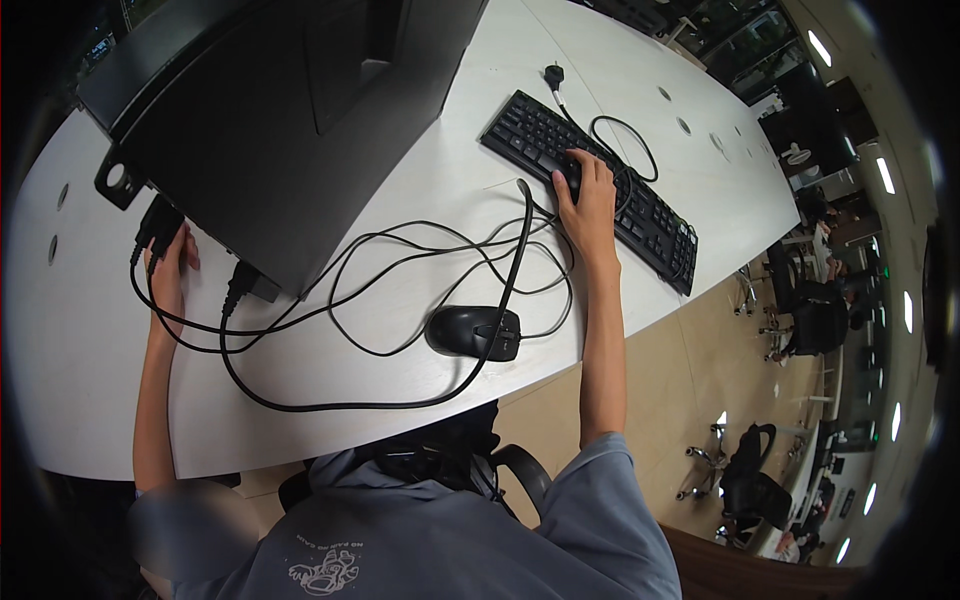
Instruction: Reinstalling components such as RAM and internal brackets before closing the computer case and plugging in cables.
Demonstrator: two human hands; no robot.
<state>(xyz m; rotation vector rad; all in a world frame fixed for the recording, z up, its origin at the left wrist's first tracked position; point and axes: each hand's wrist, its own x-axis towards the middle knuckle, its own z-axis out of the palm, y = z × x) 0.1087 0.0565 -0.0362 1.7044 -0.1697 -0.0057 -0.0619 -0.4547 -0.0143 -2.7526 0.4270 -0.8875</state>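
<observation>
Left hand [168, 268] pinches the plug [158, 228] at the monitor [280, 120] back; right hand [588, 195] lies flat on the keyboard [590, 190]; cabling step, I reckon; next, seat that plug squarely.

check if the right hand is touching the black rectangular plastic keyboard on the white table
Touching. The head view shows the right hand lying flat on the black rectangular plastic keyboard, fingers over its keys.

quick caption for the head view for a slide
Left hand at a cable plug behind the monitor, right hand on the black keyboard, mouse among loose cables.
</observation>
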